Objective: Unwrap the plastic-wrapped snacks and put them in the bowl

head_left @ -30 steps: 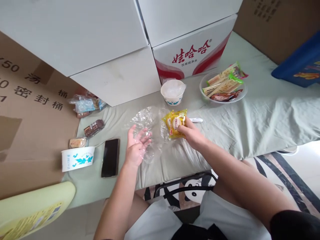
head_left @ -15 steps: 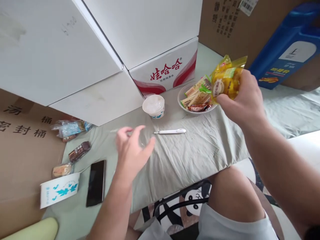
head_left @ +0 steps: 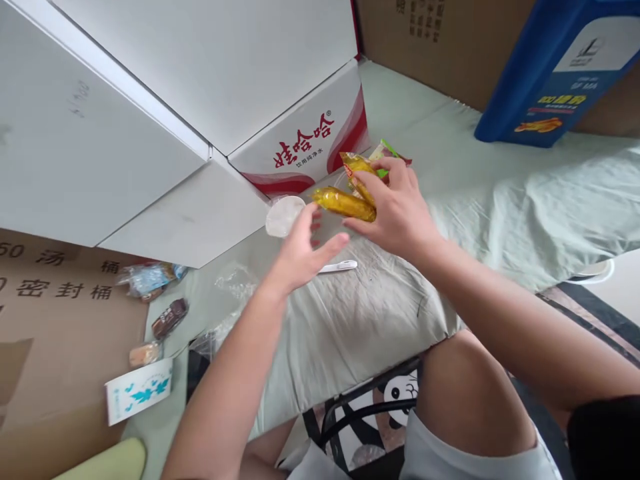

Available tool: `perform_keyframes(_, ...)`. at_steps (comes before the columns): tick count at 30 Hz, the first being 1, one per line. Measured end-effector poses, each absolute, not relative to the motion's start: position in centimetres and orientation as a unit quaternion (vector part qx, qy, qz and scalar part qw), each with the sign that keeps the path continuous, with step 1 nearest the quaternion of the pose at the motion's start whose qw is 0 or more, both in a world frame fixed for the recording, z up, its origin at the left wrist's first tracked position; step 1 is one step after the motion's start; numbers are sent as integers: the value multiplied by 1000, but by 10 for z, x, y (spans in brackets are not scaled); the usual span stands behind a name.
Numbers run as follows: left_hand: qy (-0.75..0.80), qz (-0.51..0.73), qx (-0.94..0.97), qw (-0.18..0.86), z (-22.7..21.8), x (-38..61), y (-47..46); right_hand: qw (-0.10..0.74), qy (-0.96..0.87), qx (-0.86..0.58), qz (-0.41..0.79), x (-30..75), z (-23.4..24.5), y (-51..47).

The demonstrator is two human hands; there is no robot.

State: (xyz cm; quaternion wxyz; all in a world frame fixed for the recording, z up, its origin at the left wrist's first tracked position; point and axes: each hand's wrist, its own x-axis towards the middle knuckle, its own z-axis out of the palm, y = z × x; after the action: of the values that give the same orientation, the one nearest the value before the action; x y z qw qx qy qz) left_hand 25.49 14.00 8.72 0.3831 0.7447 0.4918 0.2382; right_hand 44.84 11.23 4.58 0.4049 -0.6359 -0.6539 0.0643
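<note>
My right hand (head_left: 395, 203) is closed around yellow-wrapped snacks (head_left: 345, 203), two of which stick out past its fingers. Under and behind that hand lies a plate or bowl with other packets (head_left: 385, 152), mostly covered from sight. My left hand (head_left: 307, 250) is open, thumb and fingers apart, close to the yellow wrappers and not visibly holding anything. Just beyond its fingers stands a white paper cup (head_left: 284, 217), partly hidden. A white utility knife or similar slim tool (head_left: 343, 267) lies on the cloth beneath my left thumb.
Crumpled clear plastic (head_left: 234, 283) lies left of my left forearm. Further left are a brown snack packet (head_left: 170, 319), a small wrapped cake (head_left: 146, 354) and a leaf-printed paper cup (head_left: 140, 391). White cartons (head_left: 300, 150) stand behind; a blue jug (head_left: 545, 80) is at back right.
My right hand has moved left and down with the yellow snacks. The left hand has moved right and forward toward them. Clear plastic now shows on the cloth at left, and the view has shifted.
</note>
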Motion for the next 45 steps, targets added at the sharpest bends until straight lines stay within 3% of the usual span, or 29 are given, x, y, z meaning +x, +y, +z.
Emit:
perform_keyframes(4, 506, 319, 662, 452, 70, 307, 166, 443, -645, -619, 71, 458, 42, 109)
perform_keyframes(10, 538, 370, 631, 419, 59, 318, 197, 490, -536, -685, 53, 508, 39, 99)
perform_keyframes(14, 559, 286, 687, 365, 60, 325, 214, 421, -564, -709, 50, 511, 34, 114)
perform_keyframes(19, 565, 169, 780, 207, 73, 333, 229, 285, -609, -737, 67, 517, 46, 133)
perform_keyframes(23, 554, 85, 805, 194, 77, 332, 239, 223, -638, -733, 80, 526, 47, 140)
perform_keyframes(26, 538, 82, 820, 180, 78, 330, 235, 208, -619, -754, 76, 524, 39, 139)
perform_keyframes(29, 526, 194, 807, 185, 79, 310, 210, 234, -599, -761, 89, 523, 39, 123)
perform_keyframes(33, 521, 330, 773, 150, 79, 227, 151, 344, -582, -733, 70, 519, 57, 76)
perform_keyframes(37, 533, 269, 789, 146, 69, 115, 83, 413, -624, -663, 20, 471, 60, 31)
perform_keyframes(41, 564, 71, 774, 278, 43, 47, 34, 341, -798, -469, 160, 364, 30, 16)
perform_keyframes(45, 559, 83, 768, 301, 15, 30, 11, 237, -886, -357, 176, 276, -2, 21)
